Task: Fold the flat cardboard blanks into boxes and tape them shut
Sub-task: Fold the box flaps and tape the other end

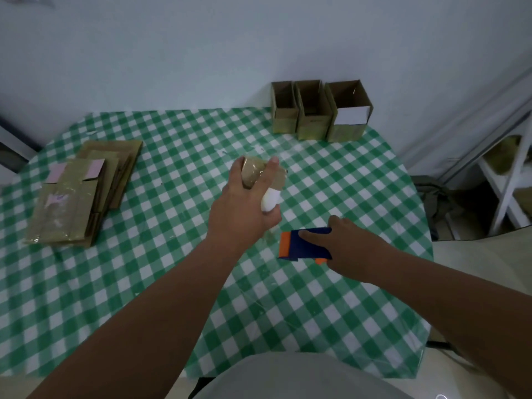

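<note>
My left hand (244, 207) grips a tape dispenser (260, 180) with a white handle and a roll of clear tape, lifted over the middle of the table. My right hand (342, 240) rests with straight fingers on a small blue and orange folded box (299, 249) lying on the green checked tablecloth (172, 269). A stack of flat cardboard blanks (83, 191), some taped and with pink labels, lies at the left. Three open-topped brown boxes (316, 110) stand in a row at the far edge.
A white wall rises just behind the table. A white shelf frame (506, 180) and a dark bag (437, 203) on the floor are to the right of the table. My grey shirt fills the bottom edge.
</note>
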